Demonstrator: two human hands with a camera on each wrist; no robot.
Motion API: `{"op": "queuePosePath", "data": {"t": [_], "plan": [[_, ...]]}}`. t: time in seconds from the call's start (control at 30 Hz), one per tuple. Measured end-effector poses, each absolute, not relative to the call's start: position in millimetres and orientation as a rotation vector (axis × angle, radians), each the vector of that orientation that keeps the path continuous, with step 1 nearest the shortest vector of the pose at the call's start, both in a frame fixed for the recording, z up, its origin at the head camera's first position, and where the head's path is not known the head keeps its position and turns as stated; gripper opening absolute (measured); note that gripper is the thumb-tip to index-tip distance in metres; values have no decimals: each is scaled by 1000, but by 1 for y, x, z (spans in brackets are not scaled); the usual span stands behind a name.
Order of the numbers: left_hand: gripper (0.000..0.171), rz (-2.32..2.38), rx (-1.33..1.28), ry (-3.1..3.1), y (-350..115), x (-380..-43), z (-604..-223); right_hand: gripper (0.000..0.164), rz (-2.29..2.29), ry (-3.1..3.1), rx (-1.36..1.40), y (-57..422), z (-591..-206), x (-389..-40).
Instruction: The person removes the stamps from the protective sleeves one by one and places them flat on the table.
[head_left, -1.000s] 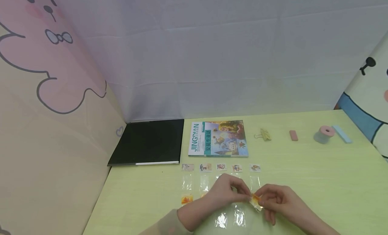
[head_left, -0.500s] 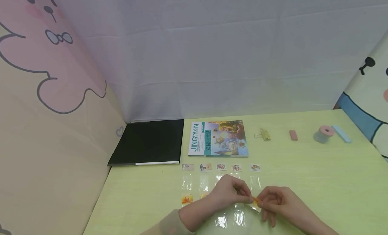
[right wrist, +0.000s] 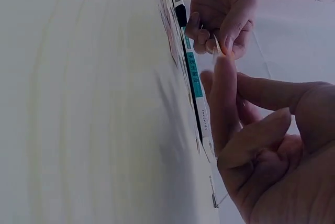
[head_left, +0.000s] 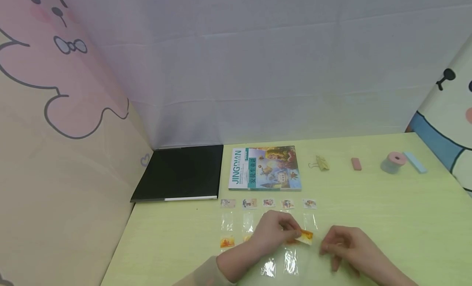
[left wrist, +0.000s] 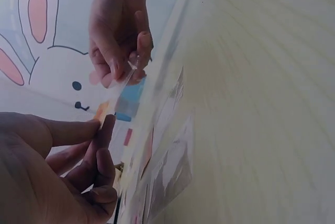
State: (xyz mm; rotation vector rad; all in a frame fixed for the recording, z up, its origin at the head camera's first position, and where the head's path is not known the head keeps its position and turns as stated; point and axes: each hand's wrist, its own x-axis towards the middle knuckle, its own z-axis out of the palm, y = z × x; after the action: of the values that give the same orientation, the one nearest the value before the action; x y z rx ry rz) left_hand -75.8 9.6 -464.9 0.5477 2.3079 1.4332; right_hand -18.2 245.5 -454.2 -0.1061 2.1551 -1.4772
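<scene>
In the head view, my left hand (head_left: 274, 232) pinches a small orange-and-white printed piece (head_left: 306, 237) between thumb and fingertips. My right hand (head_left: 344, 247) is a little to its right, fingers bent. The left wrist view has a thin clear plastic film (left wrist: 124, 85) at the right hand's fingertips, stretching toward the orange piece; its far end is hard to make out. Beneath the left arm lie clear plastic sleeves (head_left: 290, 261), and another orange printed piece (head_left: 227, 241) sits left of it. Behind the hands runs a row of small picture cards (head_left: 269, 203).
A black flat folder (head_left: 178, 173) and a picture book (head_left: 265, 168) lie at the back. Farther right are a yellow binder clip (head_left: 322, 163), a pink eraser-like block (head_left: 356, 164), a pink-topped roll (head_left: 393, 163) and a light blue strip (head_left: 415, 162).
My right hand has drawn away to the right from the orange piece, which both hands held before. The left hand keeps its pinch and has shifted slightly left.
</scene>
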Motion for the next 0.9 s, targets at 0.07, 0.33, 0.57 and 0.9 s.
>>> {"op": "queuePosePath", "data": {"t": [0.07,0.33,0.57,0.9], "plan": [[3,1456,472,2333,10,-77,-467,26,-1444,2243,-44,248,-454,-18],[5,1561,280,2321,14,-73,-473,31,-1509,2083,-3,261,-460,-14],[7,1449,298,2399,21,-66,-477,26,-1592,1814,-158,260,-471,-3],[17,1193,359,2620,28,-59,-471,25,-1440,1967,-119,240,-469,0]]}}
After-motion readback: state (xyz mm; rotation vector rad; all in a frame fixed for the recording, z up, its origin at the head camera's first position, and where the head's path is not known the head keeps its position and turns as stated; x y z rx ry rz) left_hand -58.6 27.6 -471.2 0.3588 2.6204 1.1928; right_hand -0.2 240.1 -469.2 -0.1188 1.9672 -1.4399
